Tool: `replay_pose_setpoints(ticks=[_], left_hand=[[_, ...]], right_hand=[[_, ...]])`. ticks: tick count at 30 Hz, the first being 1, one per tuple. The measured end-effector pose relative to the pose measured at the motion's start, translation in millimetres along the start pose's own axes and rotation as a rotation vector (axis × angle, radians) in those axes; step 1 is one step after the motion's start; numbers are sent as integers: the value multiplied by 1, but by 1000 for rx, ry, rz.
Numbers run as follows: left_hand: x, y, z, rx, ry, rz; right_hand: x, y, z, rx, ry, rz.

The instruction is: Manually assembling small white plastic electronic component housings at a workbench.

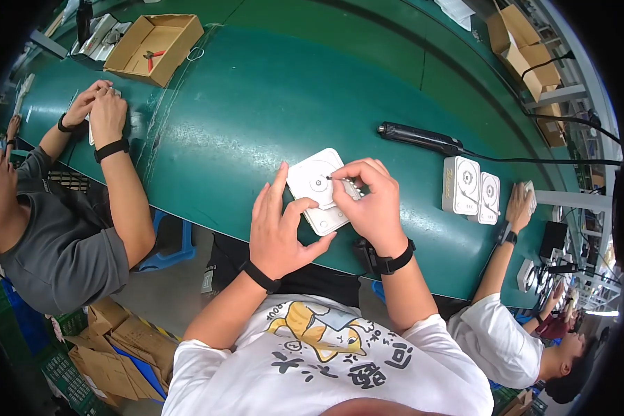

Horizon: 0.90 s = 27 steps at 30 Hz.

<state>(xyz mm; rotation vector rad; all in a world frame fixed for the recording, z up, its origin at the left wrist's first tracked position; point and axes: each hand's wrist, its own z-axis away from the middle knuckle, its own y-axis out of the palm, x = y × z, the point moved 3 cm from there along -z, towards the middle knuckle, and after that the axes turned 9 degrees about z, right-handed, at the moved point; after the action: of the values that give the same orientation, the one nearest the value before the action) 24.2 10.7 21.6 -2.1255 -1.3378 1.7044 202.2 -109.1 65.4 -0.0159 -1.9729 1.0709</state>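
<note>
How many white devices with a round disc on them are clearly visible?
3: one white, round-cornered device between left hand and right hand; two side by side further right, on the green table. Others may be hidden under co-workers' hands.

Green worktable (256,90), blue stool (177,258), grey floor (161,286)

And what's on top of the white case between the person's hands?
A round, disc-like feature shows on the white case; the right hand covers part of its right side, hiding details there.
</note>
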Motion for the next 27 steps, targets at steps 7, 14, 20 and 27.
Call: replay_pose_setpoints(ticks=[7,14,20,27], left_hand=[[-2,1,1,-3,-8,-6],[-5,-1,-1,-15,14,-7],[-12,-16,-10,0,-20,24],[5,-35,-61,-206,-304,529]], right_hand=[[5,-3,-8,104,-9,8],[6,-13,-15,157,-78,-32],[15,-9,-19,142,-276,181],[27,-8,-25,170,-435,316]])
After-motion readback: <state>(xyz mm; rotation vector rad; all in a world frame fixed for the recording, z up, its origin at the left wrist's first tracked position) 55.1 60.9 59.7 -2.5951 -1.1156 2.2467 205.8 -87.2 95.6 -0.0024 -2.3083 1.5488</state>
